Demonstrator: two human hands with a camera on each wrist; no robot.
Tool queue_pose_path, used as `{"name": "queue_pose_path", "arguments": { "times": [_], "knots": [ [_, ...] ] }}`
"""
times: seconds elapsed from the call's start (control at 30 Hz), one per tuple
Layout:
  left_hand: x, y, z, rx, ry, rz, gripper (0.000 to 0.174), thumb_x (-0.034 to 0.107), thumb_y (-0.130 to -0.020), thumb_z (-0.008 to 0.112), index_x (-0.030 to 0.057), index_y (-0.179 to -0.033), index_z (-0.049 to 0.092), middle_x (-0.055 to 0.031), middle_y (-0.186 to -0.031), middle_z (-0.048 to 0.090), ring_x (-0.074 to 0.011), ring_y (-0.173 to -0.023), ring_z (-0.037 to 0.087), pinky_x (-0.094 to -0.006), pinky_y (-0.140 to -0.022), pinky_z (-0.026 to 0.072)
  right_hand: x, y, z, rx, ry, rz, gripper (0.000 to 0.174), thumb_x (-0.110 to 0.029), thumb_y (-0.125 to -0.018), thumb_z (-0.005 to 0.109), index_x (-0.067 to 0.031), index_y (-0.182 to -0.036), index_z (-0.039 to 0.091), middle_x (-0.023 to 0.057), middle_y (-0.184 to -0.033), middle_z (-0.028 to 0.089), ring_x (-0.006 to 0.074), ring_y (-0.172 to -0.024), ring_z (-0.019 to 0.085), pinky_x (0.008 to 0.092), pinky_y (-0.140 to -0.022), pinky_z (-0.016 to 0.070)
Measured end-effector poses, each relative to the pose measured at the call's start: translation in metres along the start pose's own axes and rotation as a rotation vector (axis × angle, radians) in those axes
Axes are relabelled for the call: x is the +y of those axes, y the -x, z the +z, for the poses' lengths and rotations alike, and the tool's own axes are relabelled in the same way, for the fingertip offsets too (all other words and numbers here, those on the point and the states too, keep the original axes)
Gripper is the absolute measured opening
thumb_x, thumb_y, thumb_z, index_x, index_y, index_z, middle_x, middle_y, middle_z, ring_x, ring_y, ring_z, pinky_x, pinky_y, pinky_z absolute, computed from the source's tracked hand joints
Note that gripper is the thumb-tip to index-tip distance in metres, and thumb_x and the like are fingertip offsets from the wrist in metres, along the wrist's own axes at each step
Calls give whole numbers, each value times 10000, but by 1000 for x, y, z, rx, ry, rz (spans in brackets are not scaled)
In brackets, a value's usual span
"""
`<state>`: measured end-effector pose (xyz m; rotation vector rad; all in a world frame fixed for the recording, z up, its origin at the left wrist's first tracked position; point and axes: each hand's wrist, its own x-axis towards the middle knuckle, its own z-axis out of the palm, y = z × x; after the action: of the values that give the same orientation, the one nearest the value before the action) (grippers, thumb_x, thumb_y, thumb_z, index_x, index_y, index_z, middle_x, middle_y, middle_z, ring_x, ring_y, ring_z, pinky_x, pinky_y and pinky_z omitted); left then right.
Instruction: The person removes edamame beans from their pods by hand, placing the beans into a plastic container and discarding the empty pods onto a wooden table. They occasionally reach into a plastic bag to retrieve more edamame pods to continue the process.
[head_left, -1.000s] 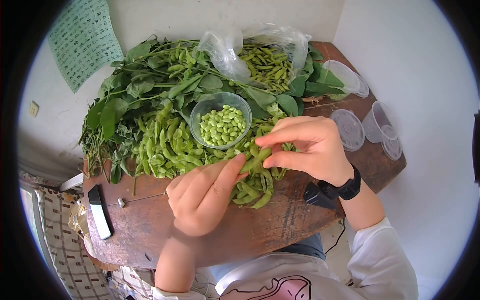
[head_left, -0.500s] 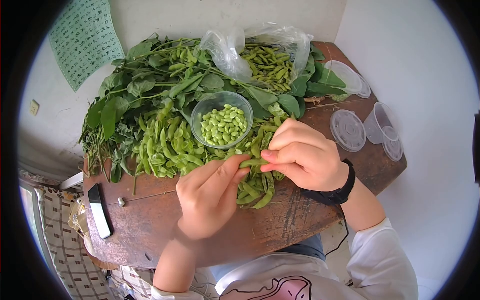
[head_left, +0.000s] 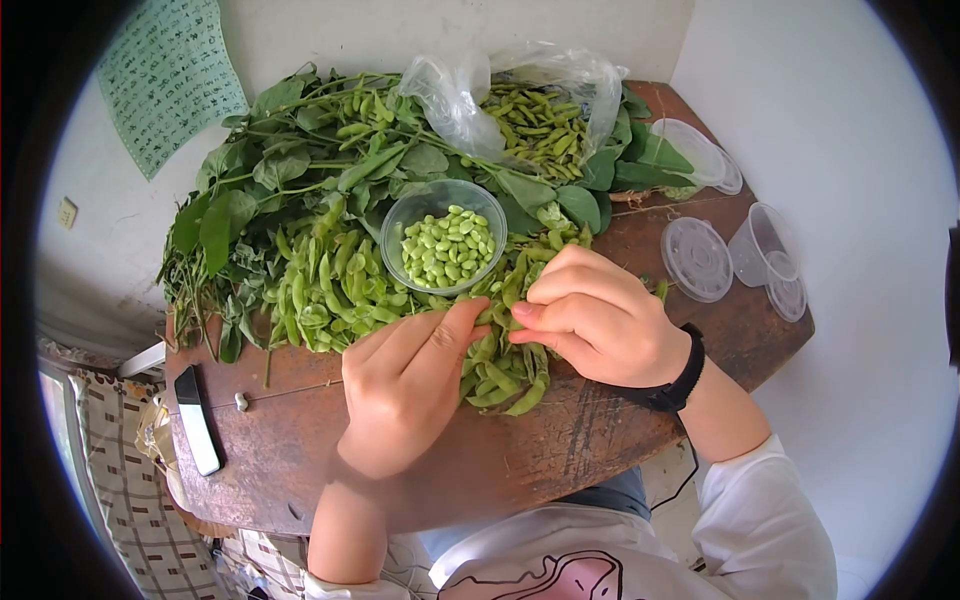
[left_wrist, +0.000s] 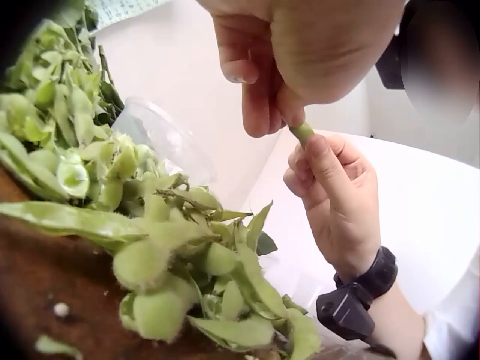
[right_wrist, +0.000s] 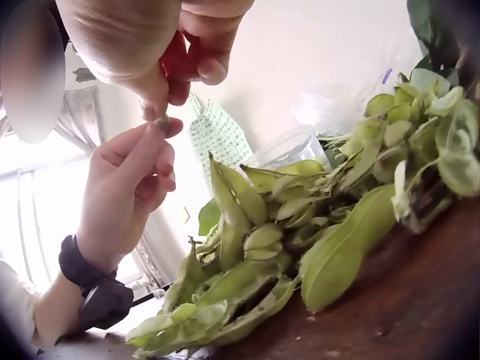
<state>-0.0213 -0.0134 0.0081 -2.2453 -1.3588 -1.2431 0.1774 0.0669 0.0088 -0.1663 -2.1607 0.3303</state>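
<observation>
A green soybean pod [left_wrist: 302, 133] is pinched at both ends, mostly covered by fingertips in the head view. My left hand [head_left: 405, 385] holds one end between thumb and forefinger. From the other side, my right hand [head_left: 612, 322], with a black band at its wrist, pinches the pod too. Under and in front of the hands lies a heap of pods [head_left: 505, 383]. Just beyond them stands a clear plastic bowl [head_left: 389, 232] with shelled green beans [head_left: 448, 250] inside. More pods [head_left: 335, 290] are piled left of the bowl.
Leafy stalks [head_left: 285, 165] cover the back of the wooden table [head_left: 480, 470]. A clear bag [head_left: 455, 115] holding pods sits on them. To the right are plastic lids [head_left: 697, 262] and a clear cup [head_left: 748, 252]. A phone [head_left: 198, 430] lies at the left edge.
My right thumb and forefinger, spread apart a second ago, have closed on the pod. Both hands have since shifted slightly left, and less of the pod shows between them.
</observation>
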Motion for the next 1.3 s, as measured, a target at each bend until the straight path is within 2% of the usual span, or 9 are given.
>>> {"name": "queue_pose_path", "arguments": {
  "times": [0.2,0.3,0.37,0.4,0.6,0.73,1.0,1.07,1.3],
  "knots": [
    [3,1,-2,-71,2,-90,291,-32,-749,745,23,-1032,702,-92,-701,627,-250,-586,622,-329,-526,470,1,0,3,86,-9,97,260,88,-703,821,13,-825,604,117,-838,619,249,-697,591,321,-605,487],
    [-5,3,-3,-129,21,-71,289,33,-777,776,14,-1051,688,-64,-726,620,-222,-550,587,-317,-491,464,0,2,3,101,-75,180,173,5,-795,784,1,-864,625,74,-823,650,200,-715,612,296,-632,493],
    [-9,0,0,-72,12,-48,293,67,-778,786,17,-1049,687,-57,-752,635,-215,-582,609,-309,-505,482,-4,3,2,51,-532,691,97,-42,-874,740,5,-906,661,39,-808,675,115,-687,612,249,-618,484],
    [-8,-1,0,-70,15,-46,293,67,-778,786,17,-1049,687,-57,-752,635,-215,-582,609,-309,-505,482,-6,-6,-13,-100,-714,983,137,-122,-941,690,15,-939,680,14,-816,681,61,-673,584,223,-591,465],
    [-4,-3,-4,-54,-163,85,294,123,-767,806,19,-1013,682,-45,-780,643,-169,-618,633,-298,-513,495,-6,-7,-9,-91,-1014,1148,155,-112,-963,658,24,-888,653,37,-771,646,87,-640,563,235,-584,448],
    [-3,0,-1,-72,-181,93,234,102,-780,792,14,-959,669,-41,-760,621,-174,-595,614,-301,-506,489,-3,-5,-11,-118,-1080,1167,126,-97,-960,659,22,-920,646,34,-787,645,86,-667,567,237,-597,452],
    [1,-1,0,-131,112,-109,157,95,-842,750,-5,-932,670,-89,-704,599,-207,-568,605,-329,-494,467,0,4,-5,-114,-687,793,72,25,-918,665,29,-955,603,64,-901,654,103,-776,608,249,-720,506],
    [4,-2,-3,-216,406,-398,108,78,-882,715,-21,-922,698,-90,-638,597,-186,-534,600,-299,-484,447,0,6,-3,-95,-672,747,86,41,-902,674,28,-938,597,78,-906,655,115,-798,622,254,-729,513],
    [5,-4,-9,-369,703,-776,152,104,-950,655,-27,-923,728,-39,-580,607,-101,-487,585,-255,-464,420,4,6,1,-86,-430,482,135,76,-841,704,30,-892,587,146,-897,681,209,-814,686,294,-710,532]
  ]
}}
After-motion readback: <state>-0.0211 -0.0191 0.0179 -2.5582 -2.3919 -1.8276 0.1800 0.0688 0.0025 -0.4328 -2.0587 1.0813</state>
